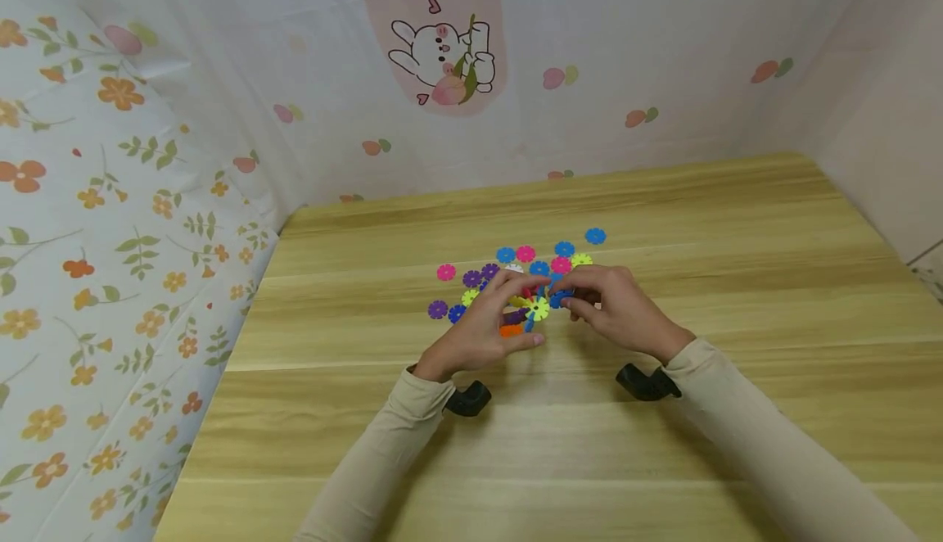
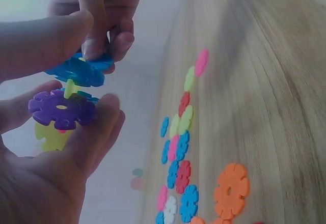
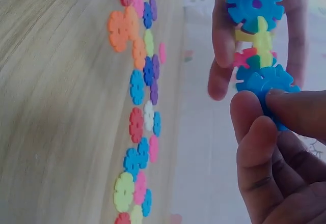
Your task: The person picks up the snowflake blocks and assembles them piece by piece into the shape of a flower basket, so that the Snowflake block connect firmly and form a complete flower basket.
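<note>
Several interlocked flower-shaped plastic discs, yellow, blue, purple and pink, make up a small assembly (image 1: 540, 308) between the two hands. The left hand (image 1: 477, 325) holds this assembly between thumb and curved fingers; a purple disc (image 2: 56, 111) lies by its fingers in the left wrist view. At the other end, thumb and index finger of the right hand (image 1: 619, 300) pinch a blue disc (image 3: 254, 81). That disc meets the assembly beside an upright yellow disc (image 3: 263, 48). A second blue disc (image 3: 244, 5) is at the left hand's end, partly covered by a finger.
Loose discs lie spread on the wooden table (image 1: 560, 460) behind the hands, among them a blue disc (image 1: 595, 236), a pink disc (image 1: 446, 273), a purple disc (image 1: 438, 309) and an orange disc (image 2: 232, 191). A printed cloth (image 1: 295, 51) hangs along the table's back and left.
</note>
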A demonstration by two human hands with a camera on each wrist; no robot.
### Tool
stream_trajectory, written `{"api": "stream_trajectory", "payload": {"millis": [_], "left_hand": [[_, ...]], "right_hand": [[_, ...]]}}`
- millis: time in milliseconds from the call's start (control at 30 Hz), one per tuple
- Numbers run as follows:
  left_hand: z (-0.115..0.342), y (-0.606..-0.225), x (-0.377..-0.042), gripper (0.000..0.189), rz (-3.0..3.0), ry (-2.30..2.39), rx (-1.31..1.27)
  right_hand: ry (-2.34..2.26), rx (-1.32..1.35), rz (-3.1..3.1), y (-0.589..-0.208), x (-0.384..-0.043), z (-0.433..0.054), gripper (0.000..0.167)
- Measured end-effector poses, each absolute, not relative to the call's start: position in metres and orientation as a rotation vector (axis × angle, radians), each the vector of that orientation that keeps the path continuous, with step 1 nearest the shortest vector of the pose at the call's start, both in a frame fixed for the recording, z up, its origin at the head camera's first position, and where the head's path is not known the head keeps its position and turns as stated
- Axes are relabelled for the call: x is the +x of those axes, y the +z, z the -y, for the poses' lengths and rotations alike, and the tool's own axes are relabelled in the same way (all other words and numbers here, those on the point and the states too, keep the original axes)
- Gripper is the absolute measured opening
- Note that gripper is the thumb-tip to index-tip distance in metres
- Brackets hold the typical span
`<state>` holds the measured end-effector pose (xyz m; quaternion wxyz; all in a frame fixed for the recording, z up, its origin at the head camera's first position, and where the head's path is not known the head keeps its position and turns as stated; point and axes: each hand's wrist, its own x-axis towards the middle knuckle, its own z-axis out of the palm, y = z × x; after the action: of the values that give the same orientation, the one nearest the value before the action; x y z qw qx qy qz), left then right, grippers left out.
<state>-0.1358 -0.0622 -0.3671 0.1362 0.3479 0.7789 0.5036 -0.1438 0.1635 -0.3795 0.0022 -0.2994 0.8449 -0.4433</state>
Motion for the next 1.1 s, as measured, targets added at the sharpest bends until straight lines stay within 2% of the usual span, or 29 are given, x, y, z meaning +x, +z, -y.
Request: {"api": "stream_trajectory", "payload": {"millis": [167, 400, 533, 833, 1100], "left_hand": [[0.061, -0.352, -0.131, 0.059, -2.228, 1.478, 1.023], [0.064, -0.383, -0.146, 0.067, -2.191, 1.519, 1.060], [0.064, -0.382, -0.146, 0.065, -2.165, 1.509, 1.091], [0.061, -0.365, -0.141, 0.067, -2.095, 1.546, 1.115], [0.059, -0.345, -0.132, 0.065, -2.109, 1.526, 1.135]], "right_hand": [[-1.324, -1.013, -2.735, -0.375, -0.142, -0.163, 0.018], [-1.402, -1.027, -2.768, -0.373, -0.139, -0.161, 0.018], [-1.477, -0.995, -2.736, -0.373, -0.137, -0.162, 0.018], [-1.600, -0.996, -2.740, -0.371, -0.136, -0.164, 0.014], [-1.552, -1.081, -2.835, -0.372, -0.136, -0.162, 0.017]]}}
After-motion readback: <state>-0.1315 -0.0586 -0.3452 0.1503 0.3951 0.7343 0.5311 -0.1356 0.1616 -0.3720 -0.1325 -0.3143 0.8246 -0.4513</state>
